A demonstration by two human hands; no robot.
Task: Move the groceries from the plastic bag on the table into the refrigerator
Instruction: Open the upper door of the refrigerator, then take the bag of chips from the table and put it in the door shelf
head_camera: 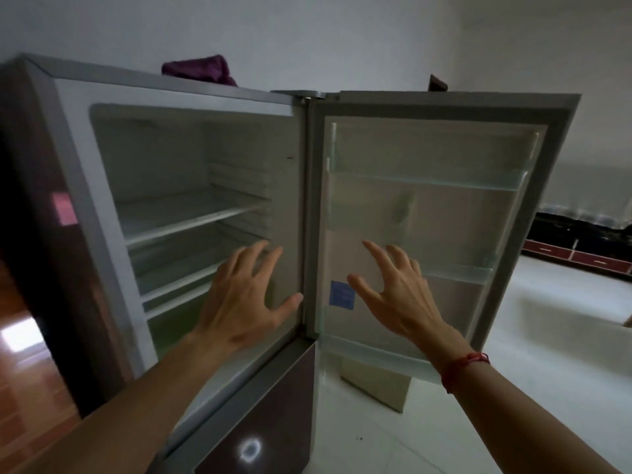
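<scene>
At twelve o'clock, refrigerator [191, 206] door [427, 217] open, shelves bare — left hand [239, 302], right hand [393, 295] splayed, empty; groceries all remain.

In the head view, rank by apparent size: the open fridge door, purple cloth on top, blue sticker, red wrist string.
1. Open fridge door
2. Purple cloth
3. Blue sticker and red wrist string: similar, and the string is nearer the camera, so unranked.

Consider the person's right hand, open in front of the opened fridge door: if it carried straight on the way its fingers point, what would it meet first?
Probably the inner liner of the open door, between its shelves. The right hand is empty, fingers spread toward that panel; depth is unclear.
</scene>
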